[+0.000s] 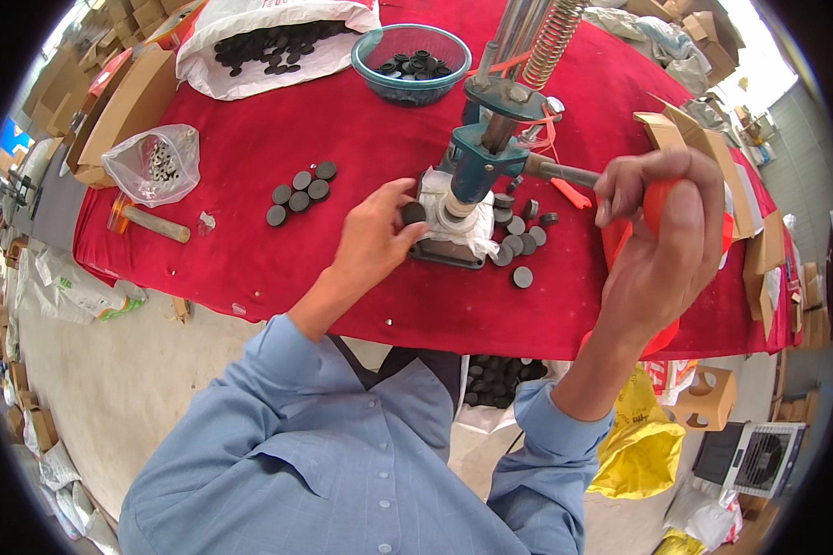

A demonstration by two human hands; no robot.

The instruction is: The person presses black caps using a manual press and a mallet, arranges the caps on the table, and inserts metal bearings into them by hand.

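Observation:
My left hand [370,239] pinches a round black cap [413,213] between thumb and fingers, at the left side of the press base. The teal hand press [475,165] stands upright, its ram down over a white cloth [479,233] that covers the base plate [446,252]. My right hand [665,227] is closed around the red knob [658,202] at the end of the press's metal lever [566,173]. Just right of the base lie several loose black caps [523,277]. Another small group of black caps [299,201] rests on the cloth left of my left hand.
A red cloth [250,250] covers the table. Toward the back are a teal basket [411,91] of black caps and a white sack [208,65] with more. At left lie a hammer [157,225] and a clear bag [139,164] of small metal parts. Cardboard boxes [703,153] flank the right edge.

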